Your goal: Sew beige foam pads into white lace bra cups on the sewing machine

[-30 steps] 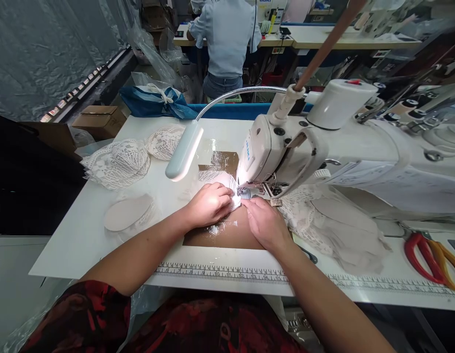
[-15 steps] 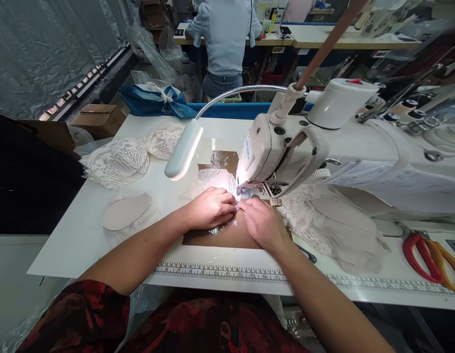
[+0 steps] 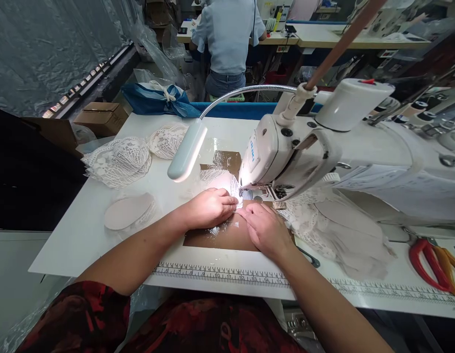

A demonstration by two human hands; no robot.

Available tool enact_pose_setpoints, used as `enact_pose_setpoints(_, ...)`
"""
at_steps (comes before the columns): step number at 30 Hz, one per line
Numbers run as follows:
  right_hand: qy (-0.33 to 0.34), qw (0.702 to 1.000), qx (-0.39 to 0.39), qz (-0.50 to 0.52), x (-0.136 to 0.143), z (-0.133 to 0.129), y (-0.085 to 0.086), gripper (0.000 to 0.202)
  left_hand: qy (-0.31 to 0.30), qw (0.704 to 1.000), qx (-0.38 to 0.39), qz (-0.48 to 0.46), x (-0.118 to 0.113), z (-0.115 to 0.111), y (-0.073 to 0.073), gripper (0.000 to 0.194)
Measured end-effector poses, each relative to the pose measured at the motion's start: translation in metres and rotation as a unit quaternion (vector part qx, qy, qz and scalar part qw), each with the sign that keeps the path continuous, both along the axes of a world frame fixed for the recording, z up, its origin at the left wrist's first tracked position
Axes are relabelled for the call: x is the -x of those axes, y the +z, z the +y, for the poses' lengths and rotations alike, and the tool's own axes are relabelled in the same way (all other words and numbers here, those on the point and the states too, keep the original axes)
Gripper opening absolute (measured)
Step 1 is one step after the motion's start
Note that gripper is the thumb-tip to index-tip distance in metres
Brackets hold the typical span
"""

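Observation:
White lace fabric lies under the needle end of a white sewing machine, lit by a lamp. My left hand rests on its near edge, fingers together and pressing the lace just left of the needle. My right hand pinches the near end of the same piece, its fingertips close to my left fingertips. Both hands are over a brown patch on the white table. The lace between the fingertips is mostly covered.
Lace cups and a pale oval pad lie at left. More lace and sheer fabric, a dark tool and red-orange scissors are at right. A ruler strip runs along the front edge. A person sits beyond.
The view has shifted slightly. My right fingertips have come a little toward me from the needle, and more of the lace edge shows beside my left fingers.

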State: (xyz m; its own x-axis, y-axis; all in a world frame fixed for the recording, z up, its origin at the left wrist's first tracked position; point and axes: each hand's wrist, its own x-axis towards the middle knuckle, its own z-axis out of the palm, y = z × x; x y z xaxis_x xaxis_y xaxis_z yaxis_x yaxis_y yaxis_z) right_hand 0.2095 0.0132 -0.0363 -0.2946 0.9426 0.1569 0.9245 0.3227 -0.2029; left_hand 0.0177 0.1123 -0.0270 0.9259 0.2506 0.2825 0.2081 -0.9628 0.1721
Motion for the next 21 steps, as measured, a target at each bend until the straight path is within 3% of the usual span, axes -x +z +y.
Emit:
enact_pose_setpoints(5,-0.031,0.999,0.034,-0.013,0.005,0.004,0.006,0.040,0.025,1.000,0.002,0.006,-0.001,0.002,-0.002,0.032)
enact_pose_setpoints(13,-0.066,0.997,0.028,-0.019,0.008,0.010,0.005,0.043,0.068,0.998,-0.009,0.008,-0.005,0.007,-0.004,0.030)
enact_pose_setpoints(21,-0.048,0.999,-0.007,0.000,0.003,0.009,0.000,0.042,0.151,0.988,-0.017,0.007,-0.004,0.010,-0.010,0.033)
